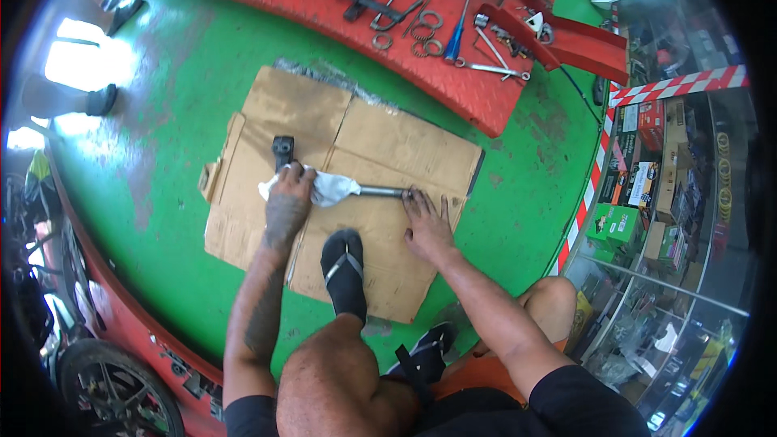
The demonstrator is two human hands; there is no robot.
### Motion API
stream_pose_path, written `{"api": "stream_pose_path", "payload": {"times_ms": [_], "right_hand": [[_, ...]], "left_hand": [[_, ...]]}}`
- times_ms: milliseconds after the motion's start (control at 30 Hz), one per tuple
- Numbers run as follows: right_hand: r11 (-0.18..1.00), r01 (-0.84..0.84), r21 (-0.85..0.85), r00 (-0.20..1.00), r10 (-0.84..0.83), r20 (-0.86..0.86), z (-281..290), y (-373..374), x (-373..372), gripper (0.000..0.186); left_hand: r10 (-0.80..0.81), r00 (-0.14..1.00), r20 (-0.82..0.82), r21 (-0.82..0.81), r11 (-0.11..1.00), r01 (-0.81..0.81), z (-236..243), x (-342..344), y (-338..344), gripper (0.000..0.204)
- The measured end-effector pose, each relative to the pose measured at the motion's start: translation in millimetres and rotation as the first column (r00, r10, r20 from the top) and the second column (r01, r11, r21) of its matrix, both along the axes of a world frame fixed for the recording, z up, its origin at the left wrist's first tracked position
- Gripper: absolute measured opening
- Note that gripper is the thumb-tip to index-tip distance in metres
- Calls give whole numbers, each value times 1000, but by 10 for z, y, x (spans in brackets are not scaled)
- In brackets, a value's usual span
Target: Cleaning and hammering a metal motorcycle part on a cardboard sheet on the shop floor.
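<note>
My left hand (293, 194) is closed on a white cloth (333, 188) around a metal rod (377, 191), just below a dark metal fitting (282, 150) at the rod's left. My right hand (424, 220) grips the rod's right end with its fingertips, the other fingers slightly spread. All lie on a worn sheet of folded cardboard (388, 136) on the floor. My sandalled left foot (343, 263) rests on the cardboard between my forearms.
A red steel platform (489, 100) with wrenches, screwdrivers and rings stands beyond the cardboard. A glass display case (664, 267) with boxes and red-white tape (591, 202) runs along the right. At lower left are a red ramp (137, 316) and a wheel (113, 388).
</note>
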State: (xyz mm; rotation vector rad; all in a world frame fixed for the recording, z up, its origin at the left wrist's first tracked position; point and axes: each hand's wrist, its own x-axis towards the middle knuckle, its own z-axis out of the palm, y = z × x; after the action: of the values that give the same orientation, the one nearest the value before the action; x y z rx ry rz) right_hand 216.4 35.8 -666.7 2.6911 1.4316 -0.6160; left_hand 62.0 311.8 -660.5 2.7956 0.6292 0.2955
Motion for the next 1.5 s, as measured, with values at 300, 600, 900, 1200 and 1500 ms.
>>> {"api": "stream_pose_path", "payload": {"times_ms": [300,600,900,1200,1500], "right_hand": [[929,313,199,892,-215,-398,16,27,136,74],[82,801,-593,-597,45,-801,425,655,-33,49],[118,903,-413,-405,-86,-910,390,1424,33,35],[868,487,101,667,-294,-685,327,1543,717,56],[766,508,394,750,-169,-639,665,776,280,50]], "left_hand": [[-301,951,-76,-725,671,154,229,526,-1046,36],[-469,870,-149,-107,883,458,768,720,-1105,32],[-316,896,313,-175,908,382,749,613,-541,17],[189,874,447,-501,863,70,1457,1364,443,34],[257,964,65,-560,809,-178,1159,3289,1173,58]]}}
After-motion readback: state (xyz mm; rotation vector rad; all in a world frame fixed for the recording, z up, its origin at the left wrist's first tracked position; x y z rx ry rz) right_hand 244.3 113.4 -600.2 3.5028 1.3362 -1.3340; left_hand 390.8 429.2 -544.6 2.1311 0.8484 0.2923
